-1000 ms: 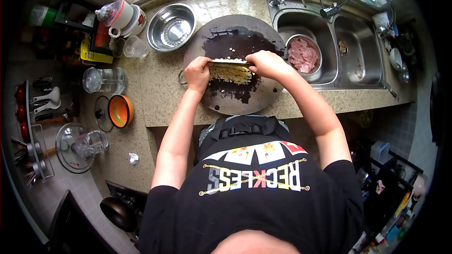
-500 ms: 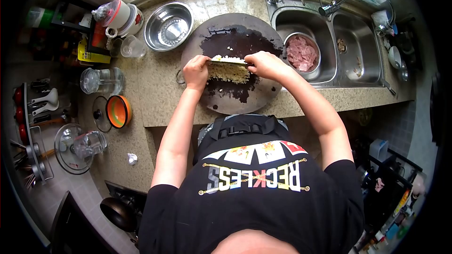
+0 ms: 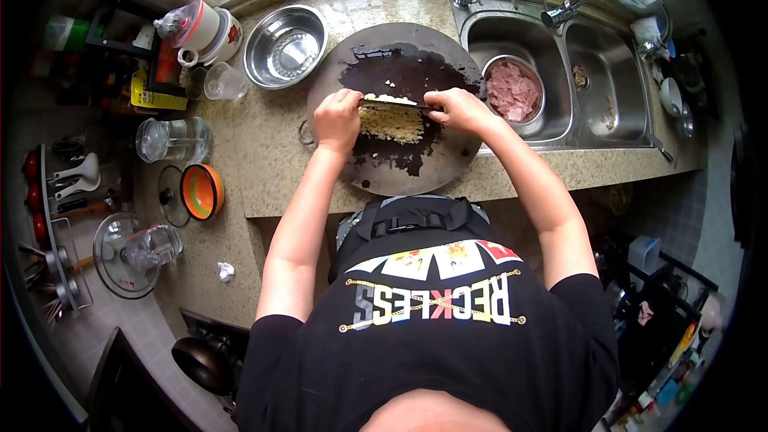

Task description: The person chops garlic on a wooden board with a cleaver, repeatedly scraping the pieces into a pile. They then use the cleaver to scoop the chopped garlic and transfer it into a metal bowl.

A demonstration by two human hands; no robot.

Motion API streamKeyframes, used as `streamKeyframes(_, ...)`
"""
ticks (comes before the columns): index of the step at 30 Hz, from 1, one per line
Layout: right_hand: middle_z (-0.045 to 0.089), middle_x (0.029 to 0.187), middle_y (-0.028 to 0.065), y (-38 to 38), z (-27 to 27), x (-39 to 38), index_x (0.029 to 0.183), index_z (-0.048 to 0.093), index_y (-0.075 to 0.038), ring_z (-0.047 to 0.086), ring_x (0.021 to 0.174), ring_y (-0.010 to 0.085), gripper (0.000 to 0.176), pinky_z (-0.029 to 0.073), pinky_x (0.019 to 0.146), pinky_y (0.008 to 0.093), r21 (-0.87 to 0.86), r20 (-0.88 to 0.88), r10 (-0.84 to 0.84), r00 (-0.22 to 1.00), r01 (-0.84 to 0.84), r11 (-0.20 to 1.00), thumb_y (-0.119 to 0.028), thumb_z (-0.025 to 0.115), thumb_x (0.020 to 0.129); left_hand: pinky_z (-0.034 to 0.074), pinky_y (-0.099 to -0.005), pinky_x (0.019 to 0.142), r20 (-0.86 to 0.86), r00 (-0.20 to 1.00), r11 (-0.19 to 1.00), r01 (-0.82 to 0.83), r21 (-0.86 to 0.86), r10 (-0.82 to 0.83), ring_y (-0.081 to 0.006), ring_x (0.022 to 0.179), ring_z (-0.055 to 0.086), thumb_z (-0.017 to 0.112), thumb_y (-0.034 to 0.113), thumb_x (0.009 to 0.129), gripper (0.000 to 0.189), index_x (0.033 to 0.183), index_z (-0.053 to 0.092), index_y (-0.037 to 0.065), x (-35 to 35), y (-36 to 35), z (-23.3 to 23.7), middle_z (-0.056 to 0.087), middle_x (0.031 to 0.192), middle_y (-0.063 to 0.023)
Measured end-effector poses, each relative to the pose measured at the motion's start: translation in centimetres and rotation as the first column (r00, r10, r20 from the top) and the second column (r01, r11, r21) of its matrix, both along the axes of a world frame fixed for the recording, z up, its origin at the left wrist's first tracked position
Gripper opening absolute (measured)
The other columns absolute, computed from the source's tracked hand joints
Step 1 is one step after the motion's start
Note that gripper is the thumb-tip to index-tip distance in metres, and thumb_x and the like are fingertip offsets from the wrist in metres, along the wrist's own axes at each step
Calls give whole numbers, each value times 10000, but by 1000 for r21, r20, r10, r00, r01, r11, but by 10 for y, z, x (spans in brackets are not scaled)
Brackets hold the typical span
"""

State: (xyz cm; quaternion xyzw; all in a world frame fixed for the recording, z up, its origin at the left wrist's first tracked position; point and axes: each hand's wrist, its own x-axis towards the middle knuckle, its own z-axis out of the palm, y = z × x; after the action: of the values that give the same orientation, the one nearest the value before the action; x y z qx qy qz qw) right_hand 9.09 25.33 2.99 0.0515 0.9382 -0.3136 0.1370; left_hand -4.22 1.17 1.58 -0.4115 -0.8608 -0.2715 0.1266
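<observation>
A round dark cutting board (image 3: 448,156) lies wet on the counter. On it is a pile of finely chopped pale food (image 3: 390,124), perhaps garlic, with small bits scattered beyond. A knife (image 3: 396,103) spans the pile crosswise, its blade edge toward the board. My right hand (image 3: 460,110) is closed round the handle at the right end. My left hand (image 3: 337,120) is closed on the tip end of the blade. Whether the edge touches the board is hidden.
A steel bowl (image 3: 286,46) stands behind the board to the left. Raw pink meat (image 3: 513,91) fills a bowl in the left sink basin (image 3: 552,132). An orange bowl (image 3: 201,191), a glass pitcher (image 3: 172,140) and a crumpled white tissue (image 3: 226,272) sit on the left counter.
The knife and both hands have shifted slightly to the right across the pile. Both hands keep their hold on the knife.
</observation>
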Motion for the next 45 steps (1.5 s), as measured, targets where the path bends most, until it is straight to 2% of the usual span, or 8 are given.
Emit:
streamKeyframes(9, 689, 938, 174, -14, 34, -9, 1010, 651, -92, 658, 960, 372, 207, 517, 797, 479, 78, 89, -12, 996, 5, 997, -250, 660, 875, 531, -385, 706, 89, 996, 997, -5, 82, -2, -278, 807, 668, 590, -12, 777, 179, 840, 687, 126, -9, -7, -17, 689, 850, -47)
streamKeyframes(13, 688, 930, 178, -5, 38, -15, 960, 652, -82, 659, 946, 374, 189, 515, 791, 484, 65, 1, -10, 1000, 10, 998, -248, 657, 868, 531, -388, 719, 117, 993, 992, 11, 123, -26, -280, 816, 670, 600, -10, 780, 166, 847, 694, 109, -16, -1, 4, 695, 862, -53)
streamKeyframes(19, 691, 932, 173, 7, 25, -33, 964, 647, -94, 659, 943, 381, 196, 520, 789, 486, 120, -104, 9, 995, 4, 993, -260, 669, 862, 531, -386, 724, 98, 995, 998, 14, 65, -20, -274, 825, 672, 635, 30, 807, 111, 845, 695, 115, -36, 7, -6, 695, 859, -52)
streamKeyframes(28, 681, 948, 187, 2, 11, -19, 1016, 648, -82, 649, 942, 383, 231, 513, 802, 480, 20, -4, 31, 1000, -31, 999, -249, 677, 859, 527, -377, 691, 51, 999, 999, 16, 49, -18, -276, 788, 679, 695, 50, 787, 64, 832, 693, 94, -13, -7, -6, 692, 823, -62)
streamKeyframes(34, 682, 942, 177, 6, 12, -22, 1031, 658, -88, 653, 935, 376, 244, 514, 797, 474, -67, -38, 30, 999, -32, 997, -253, 684, 853, 528, -384, 692, 21, 998, 998, -53, 16, 53, -278, 787, 679, 642, 0, 771, 128, 833, 690, 101, -2, -7, -6, 688, 815, -64)
streamKeyframes(36, 692, 943, 167, -4, 27, -26, 1035, 668, -97, 659, 938, 371, 244, 520, 812, 475, 98, 28, 75, 997, -78, 992, -254, 687, 850, 527, -377, 687, 37, 998, 998, -51, 49, 49, -278, 780, 679, 637, -7, 770, 137, 837, 693, 98, -4, -11, -16, 691, 820, -66)
streamKeyframes(41, 706, 916, 156, -17, 60, -34, 941, 695, -78, 678, 923, 359, 174, 544, 805, 471, 205, 3, 167, 986, -164, 965, -215, 623, 860, 524, -351, 668, 154, 987, 988, -68, 140, 46, -276, 755, 675, 630, -21, 772, 149, 845, 703, 86, -13, -17, -19, 699, 836, -74)
streamKeyframes(45, 707, 919, 163, -27, 59, -27, 948, 697, -80, 680, 918, 366, 171, 547, 817, 472, 187, 19, 117, 993, -119, 975, -207, 626, 859, 521, -342, 664, 226, 974, 976, -54, 213, 4, -279, 748, 671, 630, -21, 776, 142, 844, 703, 80, -10, -17, -17, 700, 837, -75)
